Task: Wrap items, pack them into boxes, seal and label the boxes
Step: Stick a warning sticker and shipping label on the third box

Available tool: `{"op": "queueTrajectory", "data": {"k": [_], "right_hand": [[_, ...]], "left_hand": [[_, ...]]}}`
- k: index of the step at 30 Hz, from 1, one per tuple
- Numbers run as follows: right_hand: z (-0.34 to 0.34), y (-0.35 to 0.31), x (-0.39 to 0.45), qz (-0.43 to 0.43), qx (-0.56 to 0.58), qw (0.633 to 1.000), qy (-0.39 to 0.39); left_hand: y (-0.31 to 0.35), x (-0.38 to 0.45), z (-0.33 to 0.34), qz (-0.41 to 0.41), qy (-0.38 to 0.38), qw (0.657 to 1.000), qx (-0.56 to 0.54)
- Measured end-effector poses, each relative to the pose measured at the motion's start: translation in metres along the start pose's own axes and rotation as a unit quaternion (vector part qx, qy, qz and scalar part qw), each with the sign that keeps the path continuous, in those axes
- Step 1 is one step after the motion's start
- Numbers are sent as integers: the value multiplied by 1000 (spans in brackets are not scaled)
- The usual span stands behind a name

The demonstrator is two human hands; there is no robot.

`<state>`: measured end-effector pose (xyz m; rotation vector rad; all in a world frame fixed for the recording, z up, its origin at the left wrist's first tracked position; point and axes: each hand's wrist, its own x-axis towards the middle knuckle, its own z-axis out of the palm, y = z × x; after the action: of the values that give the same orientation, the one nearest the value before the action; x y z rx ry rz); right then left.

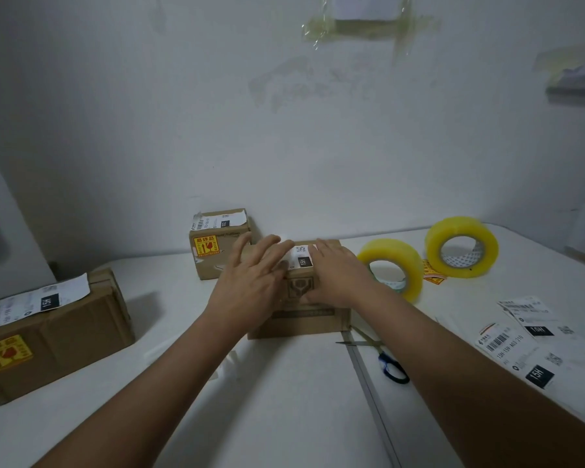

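Two bare forearms, no sleeves, no watch or bracelet in sight. Left hand (250, 282) and right hand (335, 275) both ungloved, no rings visible on the fingers that show. Short, plain fingernails; finer detail blurred.

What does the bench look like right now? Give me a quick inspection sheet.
Surface: white table.
Job's things: middle box with a label on top; two labelled boxes, left box and back box; two tape rolls; spare labels.
Clutter: scissors, yellow stickers.
Grippers: left hand and right hand press flat on the middle box's label.
Cables: nothing seen.
Surroundings: white wall with taped paper.
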<state>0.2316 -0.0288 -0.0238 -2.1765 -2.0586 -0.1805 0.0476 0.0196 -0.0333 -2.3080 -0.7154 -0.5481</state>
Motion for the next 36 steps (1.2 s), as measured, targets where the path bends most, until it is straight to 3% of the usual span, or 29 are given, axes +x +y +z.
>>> {"op": "queueTrajectory", "data": {"k": [9, 21, 28, 34, 36], "right_hand": [[-4, -6, -2, 0, -33, 999, -15], [-12, -50, 30, -101, 6, 992, -70], [-13, -49, 38, -90, -19, 993, -72], [-22, -24, 17, -96, 97, 987, -79], [-14, -8, 9, -62, 40, 996, -58]], "left_hand": [[-21, -29, 3, -76, 54, 993, -70], [-16, -26, 8, -128, 39, 985, -108], [-19, -26, 11, -134, 54, 979, -141], [-20, -32, 13, -162, 42, 969, -182], [-24, -29, 13, -155, 25, 965, -210]]}}
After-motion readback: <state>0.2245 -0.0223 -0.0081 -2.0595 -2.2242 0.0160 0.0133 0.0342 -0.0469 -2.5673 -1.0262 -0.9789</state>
